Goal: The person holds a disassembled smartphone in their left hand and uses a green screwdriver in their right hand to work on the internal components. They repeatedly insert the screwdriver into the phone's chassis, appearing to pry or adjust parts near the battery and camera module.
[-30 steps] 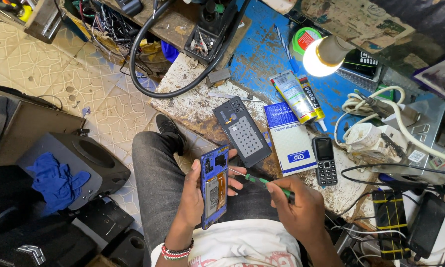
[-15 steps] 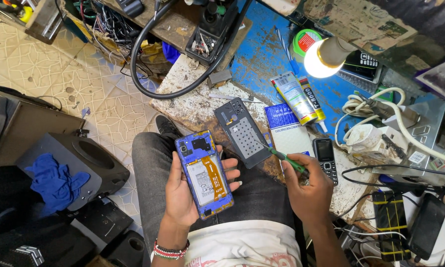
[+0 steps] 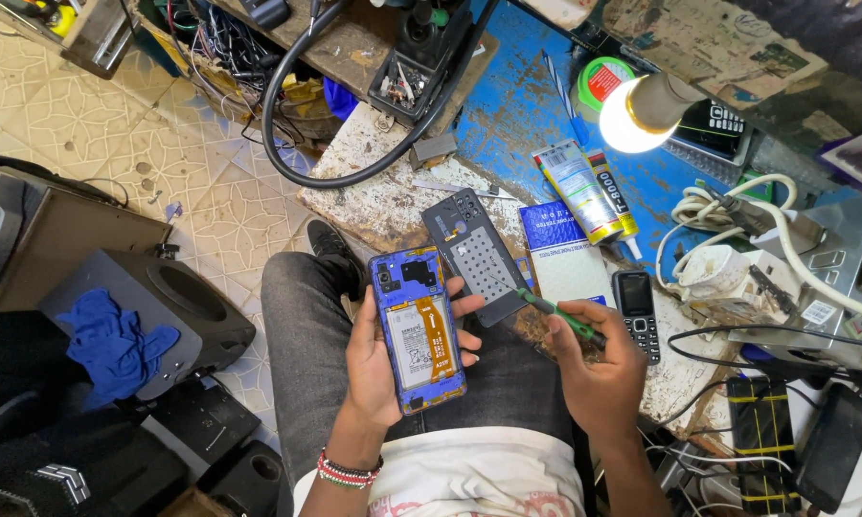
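My left hand [image 3: 378, 359] holds an opened blue smartphone [image 3: 418, 327] flat in the palm, its battery and orange flex cable facing up, over my lap. My right hand [image 3: 594, 369] grips a green-handled screwdriver [image 3: 557, 314], its tip pointing left toward the phone but apart from it. A grey phone back cover [image 3: 474, 254] lies on the bench edge just above both hands.
On the worn blue bench lie a blue-and-white box [image 3: 560, 254], glue tubes [image 3: 584, 191], a small keypad phone [image 3: 635, 311], a lit bulb [image 3: 632, 120] and tangled white cables [image 3: 737, 249]. A black hose [image 3: 287, 124] loops at the back. A speaker [image 3: 153, 306] stands on the tiled floor at left.
The left hand turned the phone from edge-on to flat, inside facing up. The right hand drew the screwdriver a little to the right, away from the phone.
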